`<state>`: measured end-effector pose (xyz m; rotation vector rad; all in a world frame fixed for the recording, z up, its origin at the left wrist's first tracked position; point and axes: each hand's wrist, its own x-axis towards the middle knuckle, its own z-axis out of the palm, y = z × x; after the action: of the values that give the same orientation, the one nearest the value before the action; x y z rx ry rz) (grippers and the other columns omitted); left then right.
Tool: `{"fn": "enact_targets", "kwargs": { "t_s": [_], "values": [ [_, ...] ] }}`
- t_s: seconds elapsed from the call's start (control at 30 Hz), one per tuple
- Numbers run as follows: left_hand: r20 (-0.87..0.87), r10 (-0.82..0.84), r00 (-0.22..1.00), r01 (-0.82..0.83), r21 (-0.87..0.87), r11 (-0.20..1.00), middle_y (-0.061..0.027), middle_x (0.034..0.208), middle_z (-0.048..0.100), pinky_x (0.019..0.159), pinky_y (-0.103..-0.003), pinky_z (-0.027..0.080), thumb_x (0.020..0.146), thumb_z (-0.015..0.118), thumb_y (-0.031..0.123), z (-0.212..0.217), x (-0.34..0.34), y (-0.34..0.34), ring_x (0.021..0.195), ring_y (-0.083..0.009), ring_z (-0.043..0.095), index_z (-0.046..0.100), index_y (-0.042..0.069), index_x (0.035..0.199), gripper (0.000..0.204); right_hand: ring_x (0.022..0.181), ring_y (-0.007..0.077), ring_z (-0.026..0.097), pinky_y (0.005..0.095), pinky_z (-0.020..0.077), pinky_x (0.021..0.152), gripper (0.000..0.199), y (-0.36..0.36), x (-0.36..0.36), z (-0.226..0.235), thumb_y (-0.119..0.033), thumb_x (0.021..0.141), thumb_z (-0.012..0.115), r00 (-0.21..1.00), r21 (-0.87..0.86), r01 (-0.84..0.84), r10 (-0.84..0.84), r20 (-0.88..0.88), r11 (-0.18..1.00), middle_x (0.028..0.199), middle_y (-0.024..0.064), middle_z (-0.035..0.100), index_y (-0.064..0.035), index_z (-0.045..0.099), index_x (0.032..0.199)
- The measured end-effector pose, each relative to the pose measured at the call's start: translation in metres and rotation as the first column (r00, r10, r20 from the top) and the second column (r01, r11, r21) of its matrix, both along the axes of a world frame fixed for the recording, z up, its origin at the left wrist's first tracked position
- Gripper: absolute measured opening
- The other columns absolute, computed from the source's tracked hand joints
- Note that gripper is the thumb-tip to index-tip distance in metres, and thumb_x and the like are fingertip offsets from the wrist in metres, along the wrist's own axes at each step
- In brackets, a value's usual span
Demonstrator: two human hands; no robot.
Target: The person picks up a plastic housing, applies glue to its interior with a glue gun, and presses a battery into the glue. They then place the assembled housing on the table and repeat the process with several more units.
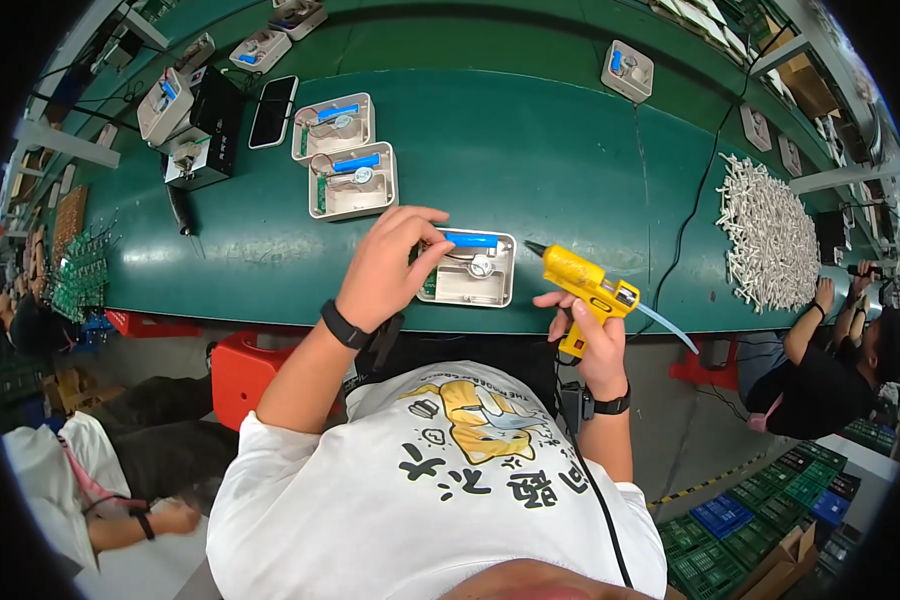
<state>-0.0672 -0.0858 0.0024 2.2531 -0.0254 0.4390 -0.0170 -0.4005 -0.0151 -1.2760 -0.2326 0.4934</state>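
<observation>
A white plastic housing lies near the table's front edge, its inside facing up. In it are a blue cylindrical battery along the far wall, a round white part with thin wires, and a green circuit board at the left, partly hidden by my hand. My left hand reaches over the housing's left side, with thumb and a fingertip closed at the battery's left end. My right hand grips a yellow hot glue gun by its handle. The nozzle points at the housing's right wall, apart from it; a pale glue stick trails behind.
Two similar housings lie beyond my left hand, beside a phone and a black box-shaped device. A lone housing sits far right. A black cable crosses the green table before a pile of small white parts. Other people sit either side.
</observation>
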Motion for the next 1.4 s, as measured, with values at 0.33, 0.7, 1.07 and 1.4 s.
{"fn": "enact_targets", "kwargs": {
  "t_s": [0.33,0.7,1.07,1.4],
  "values": [
    [0.241,0.272,0.932,-0.179,-0.346,0.921,-0.0187,0.12,0.072,0.088,-0.039,0.057,0.102,0.069,0.001,-0.057,-0.013,-0.029,0.098,-0.0294,0.072,0.058,0.002,0.104,0.012,0.059,0.0084,0.058,0.0249,0.0499,0.052,0.03,0.07,0.016,0.03,-0.025,0.11,0.063,0.94,-0.466,-0.33,0.332,-0.082,0.821,0.09,0.0059,0.075,0.0017,0.069,0.122],
    [0.129,0.265,0.956,-0.179,-0.462,0.868,-0.0165,0.118,0.071,0.073,-0.033,0.057,0.101,0.069,0.0,-0.06,-0.013,-0.031,0.085,-0.0225,0.07,0.058,0.002,0.104,0.012,0.056,0.0073,0.057,0.0255,0.0492,0.048,0.028,0.062,0.013,0.044,-0.024,0.11,0.063,0.939,-0.539,-0.341,0.3,-0.167,0.77,0.08,0.002,0.069,0.0027,0.069,0.116],
    [0.166,0.179,0.97,-0.142,-0.21,0.967,-0.0102,0.105,0.074,0.086,-0.037,0.052,0.095,0.076,0.002,-0.053,-0.008,-0.027,0.075,-0.023,0.066,0.062,0.006,0.099,0.015,0.054,0.007,0.055,0.0252,0.0484,0.047,0.026,0.029,0.009,0.032,-0.024,0.11,0.064,0.992,-0.513,-0.129,0.102,-0.081,0.849,0.074,0.0004,0.064,0.0007,0.069,0.103],
    [0.169,0.19,0.967,-0.161,-0.168,0.973,-0.0075,0.101,0.074,0.091,-0.039,0.05,0.094,0.078,0.005,-0.047,-0.006,-0.03,0.073,-0.022,0.066,0.064,0.006,0.095,0.014,0.055,0.0065,0.055,0.0266,0.0472,0.048,0.029,0.025,0.01,0.04,-0.027,0.109,0.066,0.982,-0.552,-0.19,0.143,-0.128,0.812,0.072,0.0004,0.064,-0.0005,0.068,0.096]
  ]
}}
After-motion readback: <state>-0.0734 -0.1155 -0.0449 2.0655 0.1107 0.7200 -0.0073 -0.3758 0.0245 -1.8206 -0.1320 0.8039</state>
